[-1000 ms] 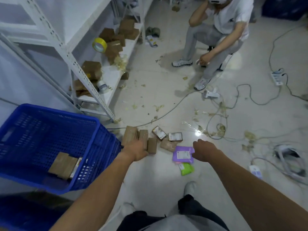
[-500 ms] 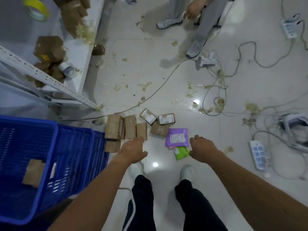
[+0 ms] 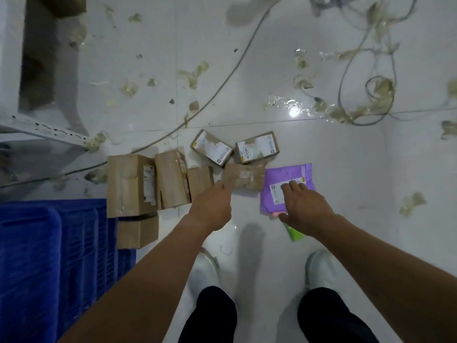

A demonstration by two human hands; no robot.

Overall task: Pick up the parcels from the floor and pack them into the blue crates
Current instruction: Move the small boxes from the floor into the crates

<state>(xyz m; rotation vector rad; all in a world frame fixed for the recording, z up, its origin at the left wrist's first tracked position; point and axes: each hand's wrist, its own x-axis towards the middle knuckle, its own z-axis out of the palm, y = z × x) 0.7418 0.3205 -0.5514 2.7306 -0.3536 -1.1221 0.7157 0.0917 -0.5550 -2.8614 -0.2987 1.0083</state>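
Several brown cardboard parcels (image 3: 131, 184) lie in a cluster on the white tiled floor in front of my feet. A purple mailer bag (image 3: 277, 179) lies at the cluster's right end, with a green packet (image 3: 295, 235) poking out below it. My right hand (image 3: 304, 206) rests over the purple bag, fingers spread on its white label, gripping nothing. My left hand (image 3: 212, 209) reaches toward a small brown paper parcel (image 3: 244, 175), its fingertips at that parcel's lower left corner, holding nothing. The blue crate (image 3: 49, 256) stands at the lower left.
A white metal shelf frame (image 3: 42, 127) stands at the left. Cables (image 3: 222, 80) and scraps of torn tape litter the floor beyond the parcels. My two white shoes (image 3: 205, 268) stand just behind the cluster.
The view has tipped down and closer to the floor. Both hands have moved forward, the right onto the purple bag, the left to the edge of the small brown parcel.
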